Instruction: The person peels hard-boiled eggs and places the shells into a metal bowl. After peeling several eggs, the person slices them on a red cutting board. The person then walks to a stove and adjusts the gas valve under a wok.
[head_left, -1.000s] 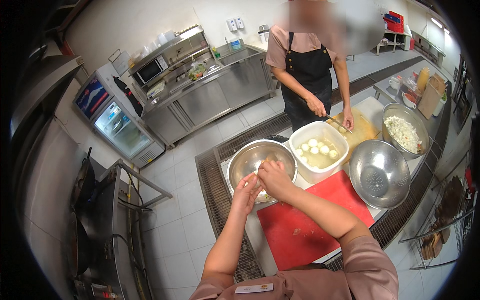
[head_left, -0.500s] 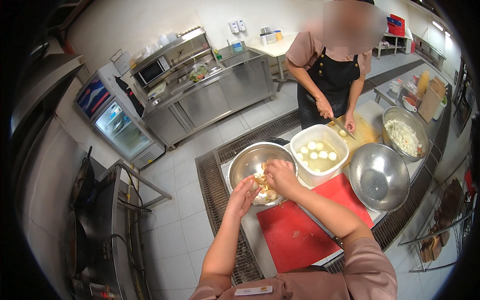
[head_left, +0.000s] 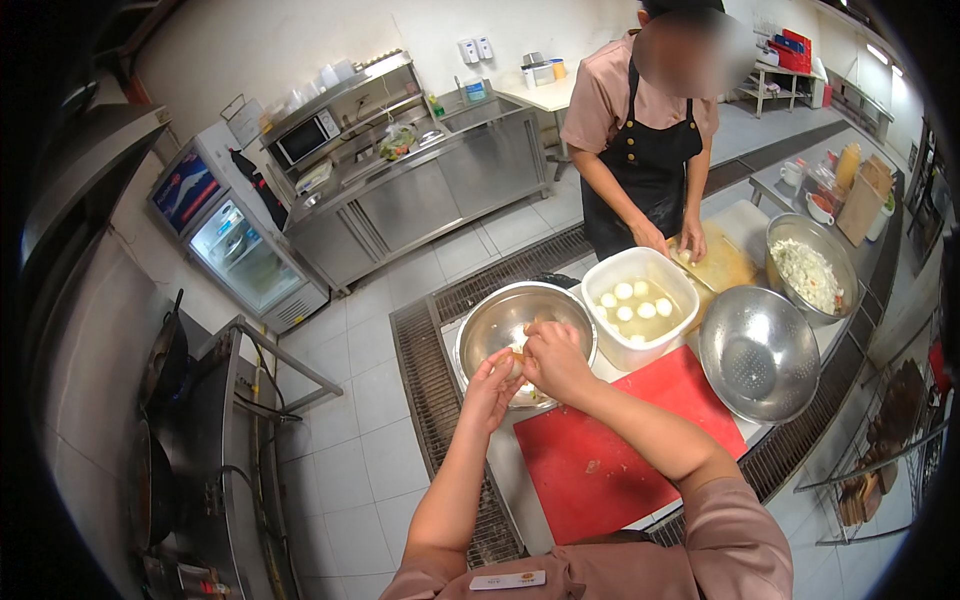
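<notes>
Over a wide steel bowl (head_left: pixel 474 348), my left hand (head_left: pixel 489 388) is closed around an egg (head_left: pixel 516 369) with brown shell showing on it. My right hand (head_left: pixel 556 360) meets it from the other side, fingers bent and pinched against the egg; their tips are partly hidden. Bits of shell lie in the bowl below, mostly covered by my hands. Just right of the bowl, a white tub (head_left: pixel 611 268) holds several peeled white eggs (head_left: pixel 640 290) in cloudy liquid. A red cutting board (head_left: pixel 600 460) lies under my right forearm.
Across the table, a co-worker in a black apron (head_left: pixel 640 170) works with both hands at a yellowish cutting board (head_left: pixel 728 262). A steel colander (head_left: pixel 758 355) and a bowl of chopped white food (head_left: pixel 808 275) stand at right. A stove (head_left: pixel 205 440) is at far left.
My hands have come closer together on the egg. The co-worker has shifted left and more upright, and their knife hand has dropped nearer the board.
</notes>
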